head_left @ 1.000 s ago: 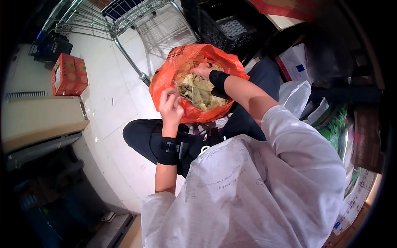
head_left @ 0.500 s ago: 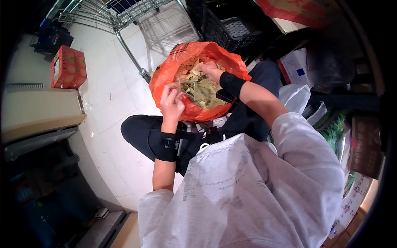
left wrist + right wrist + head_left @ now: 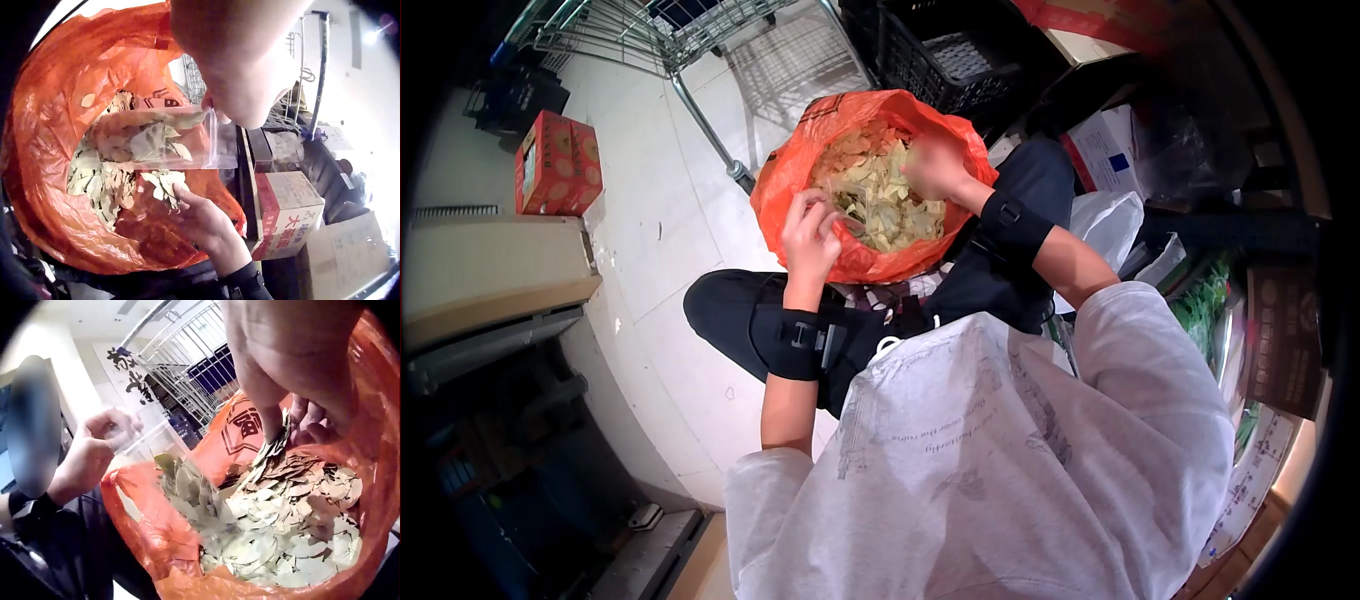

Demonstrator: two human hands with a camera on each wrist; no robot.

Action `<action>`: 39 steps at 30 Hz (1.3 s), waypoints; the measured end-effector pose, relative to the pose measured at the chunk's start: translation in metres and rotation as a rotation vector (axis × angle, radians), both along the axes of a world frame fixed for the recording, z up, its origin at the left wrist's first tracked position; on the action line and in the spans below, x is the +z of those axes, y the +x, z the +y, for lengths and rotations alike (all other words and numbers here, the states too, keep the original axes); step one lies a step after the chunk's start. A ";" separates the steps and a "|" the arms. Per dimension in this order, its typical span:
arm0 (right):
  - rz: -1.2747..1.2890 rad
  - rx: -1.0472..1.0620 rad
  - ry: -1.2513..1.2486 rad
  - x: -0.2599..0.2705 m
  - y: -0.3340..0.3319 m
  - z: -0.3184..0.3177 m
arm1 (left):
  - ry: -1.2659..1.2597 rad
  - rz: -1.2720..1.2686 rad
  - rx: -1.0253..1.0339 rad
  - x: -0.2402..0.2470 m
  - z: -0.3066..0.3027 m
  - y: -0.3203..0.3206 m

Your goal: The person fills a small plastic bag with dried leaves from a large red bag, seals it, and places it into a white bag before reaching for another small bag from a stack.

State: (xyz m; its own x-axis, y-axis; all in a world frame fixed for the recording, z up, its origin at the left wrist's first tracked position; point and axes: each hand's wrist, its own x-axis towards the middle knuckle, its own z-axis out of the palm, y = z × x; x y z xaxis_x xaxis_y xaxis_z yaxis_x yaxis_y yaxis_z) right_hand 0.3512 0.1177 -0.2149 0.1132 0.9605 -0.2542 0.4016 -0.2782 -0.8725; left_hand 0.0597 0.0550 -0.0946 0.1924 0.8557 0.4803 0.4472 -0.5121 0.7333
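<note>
An orange plastic bag (image 3: pixel 780 190) stands open between the person's legs, with dried leaves (image 3: pixel 269 550) heaped inside. The left hand (image 3: pixel 811 237) pinches the top edge of a clear zip bag (image 3: pixel 187 147), which has some leaves in it and lies over the orange bag's opening. In the right wrist view the right hand (image 3: pixel 297 369) grips a small bunch of leaves (image 3: pixel 270 450) between thumb and fingers, above the heap. The left wrist view shows the same right hand (image 3: pixel 209 231) with leaves at its fingertips, near the clear bag.
A metal shopping cart (image 3: pixel 690 45) stands beyond the orange bag, beside a black crate (image 3: pixel 940 75). To the left are a red box (image 3: pixel 558 165) and a low counter (image 3: pixel 500 285). White plastic (image 3: pixel 1105 230) and cartons (image 3: pixel 1285 340) lie at the right.
The right hand has moved right and up from the heap, toward the orange bag's right side, and is blurred in the head view. The left hand has stayed nearly in place.
</note>
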 end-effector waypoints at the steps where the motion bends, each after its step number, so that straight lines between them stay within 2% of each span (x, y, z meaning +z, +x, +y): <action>1: 0.058 -0.024 -0.072 0.003 0.001 -0.003 | -0.002 0.008 0.011 -0.001 0.000 0.001; 4: -0.018 -0.006 -0.175 0.057 -0.006 -0.014 | 0.004 -0.013 0.010 -0.008 0.002 -0.001; 8: 0.039 -0.041 -0.167 0.074 -0.013 -0.020 | -0.019 0.002 0.016 -0.005 0.002 -0.002; 10: 0.008 0.051 0.003 0.079 -0.014 -0.026 | -0.001 0.008 0.008 -0.008 0.001 -0.002; 11: 0.007 0.051 -0.003 0.083 -0.016 -0.033 | -0.007 0.007 0.008 -0.008 -0.003 -0.001; 14: -0.018 0.016 0.011 0.109 -0.025 -0.035 | -0.056 -0.011 -0.007 -0.005 0.000 -0.001; 16: -0.103 -0.012 0.193 0.128 -0.029 -0.038 | -0.020 -0.004 -0.034 -0.007 0.001 -0.001; 20: 0.046 -0.075 0.329 0.171 -0.054 -0.053 | -0.072 -0.037 -0.044 -0.008 0.001 0.003; 23: -0.076 -0.075 0.431 0.191 -0.080 -0.067 | -0.040 0.016 -0.053 -0.009 0.002 0.004; 31: -0.288 0.015 0.624 0.162 -0.111 -0.077 | -0.029 0.024 -0.071 -0.007 0.002 0.005; 39: -0.335 0.084 0.594 0.143 -0.111 -0.076 | -0.050 -0.003 -0.093 -0.009 0.001 0.006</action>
